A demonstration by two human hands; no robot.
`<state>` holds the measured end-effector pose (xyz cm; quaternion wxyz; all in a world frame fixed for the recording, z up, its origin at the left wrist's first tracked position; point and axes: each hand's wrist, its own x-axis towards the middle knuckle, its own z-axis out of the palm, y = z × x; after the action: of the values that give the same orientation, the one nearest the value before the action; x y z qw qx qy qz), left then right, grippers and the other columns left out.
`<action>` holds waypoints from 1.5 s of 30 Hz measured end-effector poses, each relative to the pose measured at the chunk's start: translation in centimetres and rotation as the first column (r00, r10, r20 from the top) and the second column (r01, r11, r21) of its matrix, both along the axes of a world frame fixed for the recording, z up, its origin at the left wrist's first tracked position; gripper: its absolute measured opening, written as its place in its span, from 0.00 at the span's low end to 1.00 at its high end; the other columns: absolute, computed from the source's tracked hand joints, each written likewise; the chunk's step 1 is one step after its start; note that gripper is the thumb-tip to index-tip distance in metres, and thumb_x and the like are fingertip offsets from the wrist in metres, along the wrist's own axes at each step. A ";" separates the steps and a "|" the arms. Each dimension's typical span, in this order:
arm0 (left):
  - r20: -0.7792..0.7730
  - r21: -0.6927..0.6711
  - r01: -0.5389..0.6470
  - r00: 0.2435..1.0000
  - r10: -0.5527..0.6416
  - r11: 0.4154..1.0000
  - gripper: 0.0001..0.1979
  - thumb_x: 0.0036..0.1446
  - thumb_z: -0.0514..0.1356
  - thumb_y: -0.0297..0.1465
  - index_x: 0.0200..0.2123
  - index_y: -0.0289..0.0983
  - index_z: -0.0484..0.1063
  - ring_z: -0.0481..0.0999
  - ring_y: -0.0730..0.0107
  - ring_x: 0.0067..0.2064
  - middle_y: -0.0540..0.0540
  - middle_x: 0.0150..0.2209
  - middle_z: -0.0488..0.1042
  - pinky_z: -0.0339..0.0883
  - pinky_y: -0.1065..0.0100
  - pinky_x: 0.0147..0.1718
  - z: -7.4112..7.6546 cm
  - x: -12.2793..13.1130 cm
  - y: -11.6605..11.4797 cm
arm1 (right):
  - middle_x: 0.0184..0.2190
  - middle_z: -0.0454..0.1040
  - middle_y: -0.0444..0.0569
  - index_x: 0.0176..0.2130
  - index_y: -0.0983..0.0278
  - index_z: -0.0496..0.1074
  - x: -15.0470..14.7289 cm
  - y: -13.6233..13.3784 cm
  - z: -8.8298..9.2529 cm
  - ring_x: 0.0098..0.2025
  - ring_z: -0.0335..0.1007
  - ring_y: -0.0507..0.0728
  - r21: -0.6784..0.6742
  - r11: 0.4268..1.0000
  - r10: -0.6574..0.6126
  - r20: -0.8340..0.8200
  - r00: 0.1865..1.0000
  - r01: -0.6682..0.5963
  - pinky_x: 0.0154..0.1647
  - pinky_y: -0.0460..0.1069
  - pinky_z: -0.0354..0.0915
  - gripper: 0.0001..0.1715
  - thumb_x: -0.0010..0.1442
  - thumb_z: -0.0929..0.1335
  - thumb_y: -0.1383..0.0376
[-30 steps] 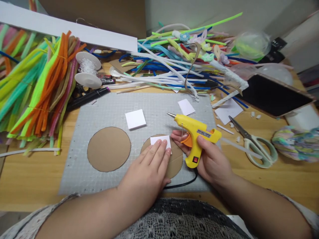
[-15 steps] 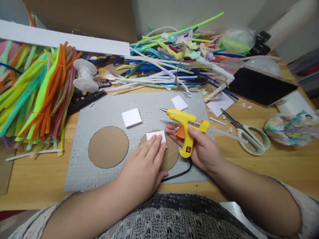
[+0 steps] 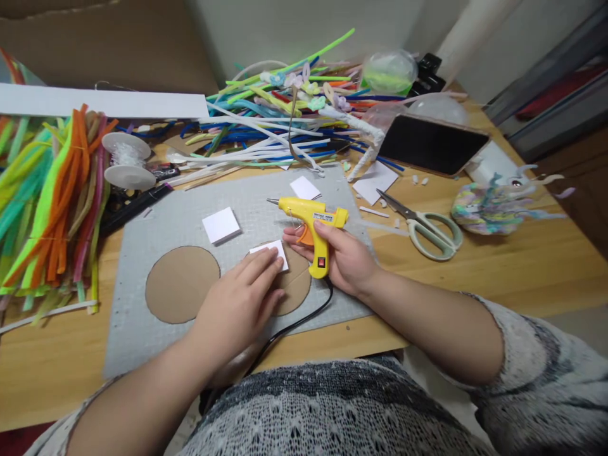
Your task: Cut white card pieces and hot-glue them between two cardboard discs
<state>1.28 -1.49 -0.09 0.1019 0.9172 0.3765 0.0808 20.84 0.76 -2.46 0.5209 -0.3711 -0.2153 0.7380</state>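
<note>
My left hand (image 3: 240, 294) lies with its fingers stretched out over a small white square (image 3: 278, 254). That square rests on a cardboard circle (image 3: 295, 285), partly covered by both hands. In my right hand (image 3: 349, 256) is a yellow glue gun (image 3: 323, 244), held by its handle, with the nozzle pointing left. Its black cord (image 3: 304, 323) curves down toward the table edge. A second cardboard circle (image 3: 183, 284) lies flat to the left. Beyond it sits a thick white square (image 3: 221, 225), and another white piece (image 3: 304, 187) is behind the glue gun.
A grey cutting mat (image 3: 137, 234) lies under the work. Scissors (image 3: 427, 231), a dark-screened tablet (image 3: 432, 144) and a pastel fuzzy figure (image 3: 487, 206) are at right. Pipe cleaners (image 3: 266, 120) pile up behind; bundled ones (image 3: 52, 215) and a spool (image 3: 127, 159) are at left.
The view has swung right, so the tabletop things sit further left in it. My left fingers have eased toward the square's left side. The glue gun stays in my right hand.
</note>
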 end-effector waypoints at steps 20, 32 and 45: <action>0.328 0.017 -0.367 0.881 0.342 0.930 0.14 0.59 0.55 0.32 0.48 0.39 0.72 0.72 0.58 0.51 0.41 0.49 0.74 0.65 0.53 0.52 1.1 -2.3 4.3 | 0.36 0.78 0.49 0.35 0.63 0.73 0.3 -0.4 0.5 0.38 0.75 0.54 0.077 0.997 -0.016 0.099 0.995 0.009 0.44 0.52 0.71 0.14 0.57 0.67 0.54; 0.157 -0.047 -0.346 0.924 0.349 0.937 0.18 0.55 0.59 0.37 0.48 0.38 0.71 0.68 0.52 0.53 0.40 0.52 0.71 0.59 0.49 0.54 -0.4 -5.2 7.3 | 0.32 0.75 0.46 0.32 0.63 0.72 0.3 -0.6 0.9 0.34 0.73 0.52 0.203 0.974 -0.136 0.181 0.974 0.098 0.32 0.48 0.72 0.24 0.52 0.69 0.44; 0.523 -0.851 0.313 0.434 0.733 0.422 0.26 0.56 0.57 0.39 0.57 0.39 0.63 0.66 0.50 0.59 0.41 0.60 0.65 0.69 0.52 0.52 2.2 -1.6 1.7 | 0.31 0.76 0.48 0.35 0.59 0.76 0.6 -3.5 1.5 0.39 0.73 0.58 0.467 0.866 -0.082 0.487 0.869 -0.180 0.48 0.56 0.68 0.21 0.57 0.66 0.47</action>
<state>-0.36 0.22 2.10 0.7191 0.4645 0.3864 0.3433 21.45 -2.69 -0.98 0.5069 -0.3932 -0.5332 0.5515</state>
